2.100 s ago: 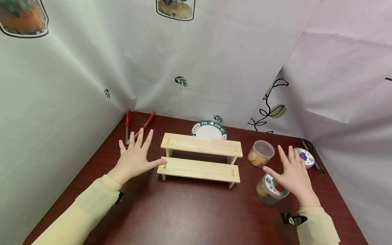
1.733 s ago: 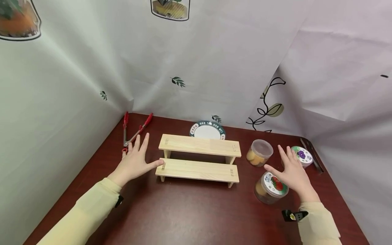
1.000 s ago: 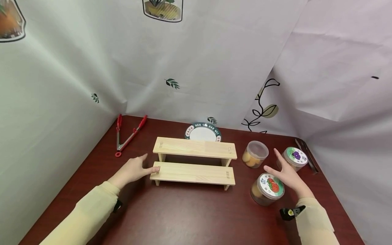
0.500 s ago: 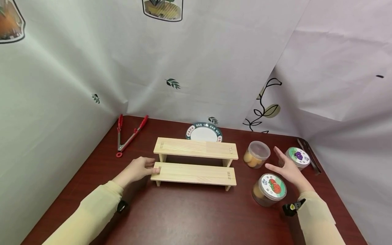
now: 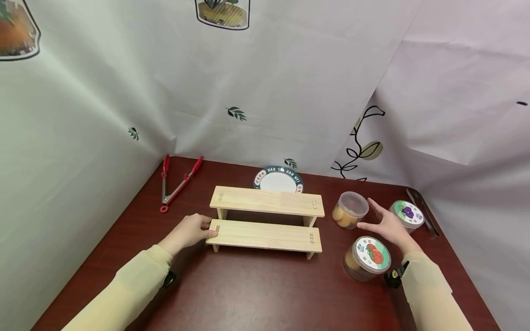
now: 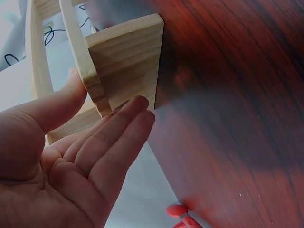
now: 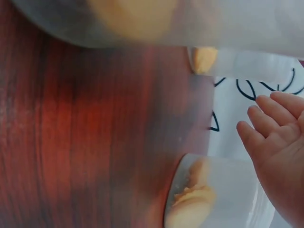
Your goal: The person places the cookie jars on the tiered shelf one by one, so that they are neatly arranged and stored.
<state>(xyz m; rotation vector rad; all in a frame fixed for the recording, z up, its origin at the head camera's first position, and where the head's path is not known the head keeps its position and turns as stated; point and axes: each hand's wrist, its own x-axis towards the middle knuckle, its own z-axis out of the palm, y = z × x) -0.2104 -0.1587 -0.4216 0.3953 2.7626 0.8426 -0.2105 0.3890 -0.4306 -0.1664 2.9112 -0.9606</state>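
A pale two-step wooden shelf (image 5: 265, 234) stands mid-table. At the left end of its lower step is my left hand (image 5: 190, 232), thumb over the top edge. In the left wrist view the fingers (image 6: 118, 137) reach past the end panel (image 6: 126, 61), so the hand pinches the board. My right hand (image 5: 391, 225) hovers with thumb and fingers spread beside a clear-topped jar (image 5: 350, 210) of yellowish pieces, holding nothing. Just in front is a jar with a strawberry-picture lid (image 5: 367, 257). To the right stands a jar with a purple-flower lid (image 5: 407, 214), partly behind the hand.
Red-handled tongs (image 5: 178, 188) lie spread at the back left. A green-rimmed plate (image 5: 298, 177) sits behind the shelf, partly hidden by it. A dark, slim utensil (image 5: 424, 211) lies by the right edge. White printed sheeting (image 5: 290, 92) closes off the back and sides.
My left hand has come down from above the table to the lower step's left end. My right hand has lowered and moved left toward the clear-topped jar.
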